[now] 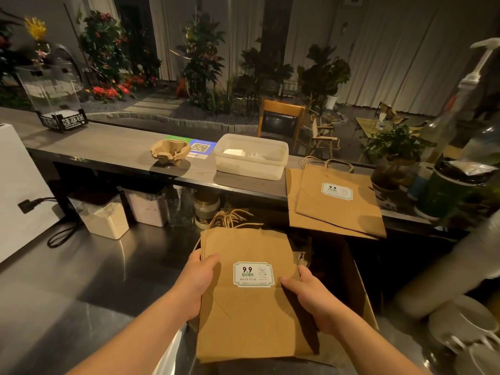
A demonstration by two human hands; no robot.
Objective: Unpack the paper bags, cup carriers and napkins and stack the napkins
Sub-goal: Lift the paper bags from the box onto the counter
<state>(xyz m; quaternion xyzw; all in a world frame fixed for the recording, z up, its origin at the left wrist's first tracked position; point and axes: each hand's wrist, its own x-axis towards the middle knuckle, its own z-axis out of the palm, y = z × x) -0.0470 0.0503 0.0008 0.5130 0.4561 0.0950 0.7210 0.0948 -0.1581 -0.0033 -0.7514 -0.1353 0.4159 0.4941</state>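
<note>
A: What does the head view show right in front?

B: Both hands hold a flat bundle of brown paper bags (249,288) over an open cardboard box (359,288). The left hand (200,277) grips the bundle's left edge, thumb on top. The right hand (311,293) grasps the right edge the same way, thumb across the face near the white sticker.

A: And the rest of the task's things?

B: More bags (335,201) lie flat on the raised counter (108,147), at its right, partly hanging over the near edge. A cup carrier (171,152) sits further left on that counter, just beside a white plastic tub (251,158). Something white lies in the tub; whether it is napkins I cannot tell.

A: What could go wrong?

B: I think the bundle could fan apart, since it is only pinched at the sides and the string handles dangle loose. Those handles might snag the box flap. Adding weight to the overhanging pile could also tip it off the counter.
</note>
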